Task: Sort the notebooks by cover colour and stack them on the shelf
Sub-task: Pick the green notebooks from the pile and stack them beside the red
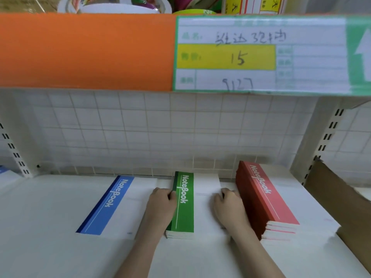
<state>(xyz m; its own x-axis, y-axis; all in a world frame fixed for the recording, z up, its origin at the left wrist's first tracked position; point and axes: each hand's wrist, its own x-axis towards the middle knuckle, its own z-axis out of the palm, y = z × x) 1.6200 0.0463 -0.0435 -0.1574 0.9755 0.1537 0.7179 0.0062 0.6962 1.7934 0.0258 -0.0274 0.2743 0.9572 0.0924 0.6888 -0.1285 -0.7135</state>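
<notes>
White shelf (50, 217), hands gripping green notebooks (183, 205)

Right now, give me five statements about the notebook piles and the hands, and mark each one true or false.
1. The left hand and right hand sit on either side of the green notebook stack. True.
2. The red notebook stack is the lowest pile. False: it looks the tallest.
3. The blue notebook lies to the left of the green stack. True.
4. The red stack is in the middle of the shelf. False: green is in the middle; red is on the right.
5. The price label above reads 25. False: it reads 15.
</notes>
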